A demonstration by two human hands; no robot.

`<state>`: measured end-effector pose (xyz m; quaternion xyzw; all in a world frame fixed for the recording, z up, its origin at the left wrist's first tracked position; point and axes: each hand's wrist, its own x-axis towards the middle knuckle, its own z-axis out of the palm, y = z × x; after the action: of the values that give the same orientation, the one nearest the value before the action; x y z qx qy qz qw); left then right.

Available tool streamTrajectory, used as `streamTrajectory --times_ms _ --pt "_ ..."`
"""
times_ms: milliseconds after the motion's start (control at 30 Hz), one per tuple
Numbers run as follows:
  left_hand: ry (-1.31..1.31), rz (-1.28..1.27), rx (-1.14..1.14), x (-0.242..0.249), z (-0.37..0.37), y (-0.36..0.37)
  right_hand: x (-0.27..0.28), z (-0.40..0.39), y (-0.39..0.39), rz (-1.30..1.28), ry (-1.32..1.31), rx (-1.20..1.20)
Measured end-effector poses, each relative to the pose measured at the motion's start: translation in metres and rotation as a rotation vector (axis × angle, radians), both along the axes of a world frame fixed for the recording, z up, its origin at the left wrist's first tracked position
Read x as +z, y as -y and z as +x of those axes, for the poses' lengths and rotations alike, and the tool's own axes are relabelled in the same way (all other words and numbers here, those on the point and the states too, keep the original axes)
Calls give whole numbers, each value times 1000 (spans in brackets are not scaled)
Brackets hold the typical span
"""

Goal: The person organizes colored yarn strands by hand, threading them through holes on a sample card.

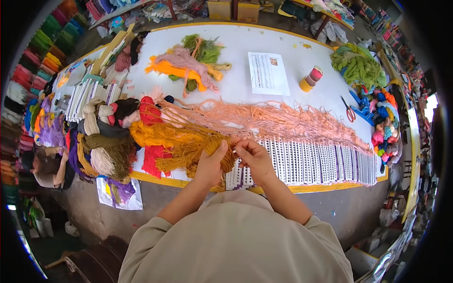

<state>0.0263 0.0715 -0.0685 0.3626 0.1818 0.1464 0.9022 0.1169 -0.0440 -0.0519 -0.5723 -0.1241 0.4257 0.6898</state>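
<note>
A thick hank of mustard-yellow yarn (177, 141) stretches across the near left of the table. My left hand (211, 165) is closed around its right end, and loose loops hang below the palm. Close beside it, my right hand (256, 160) has thumb and fingers pinched together at the strands by the hank's end; the strands between the fingertips are too fine to make out singly. Just right of my hands runs a long row of white cards with dark holes (306, 162). Peach-pink threads (283, 118) lie in a tangled band along the cards' far side.
Heaped yarn hanks (108, 151) fill the table's left end. Farther back lie a mixed yarn pile (186, 63), a printed sheet (268, 75) and stacked thread spools (311, 79). Red-handled scissors (350, 114) and green yarn (358, 66) are at right. Another person (49, 165) is at far left.
</note>
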Motion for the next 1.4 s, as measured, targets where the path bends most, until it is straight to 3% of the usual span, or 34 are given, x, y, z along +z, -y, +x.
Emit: streamTrajectory --times_ms 167,467,800,967,1167,1400 --pt "15 -87 9 -3 -3 -4 -7 4 3 121 -306 -125" --pt "-31 50 -30 -2 -1 4 0 -4 0 -7 -61 -62" --pt "-107 56 64 -3 11 11 -5 1 6 29 -113 -91" --pt "-101 -24 127 2 18 15 -9 15 12 147 -315 -129" --pt "-128 42 87 -1 27 20 -7 24 13 -7 -123 -8" --pt "-129 62 113 -5 38 25 -21 35 15 3 -211 -20"
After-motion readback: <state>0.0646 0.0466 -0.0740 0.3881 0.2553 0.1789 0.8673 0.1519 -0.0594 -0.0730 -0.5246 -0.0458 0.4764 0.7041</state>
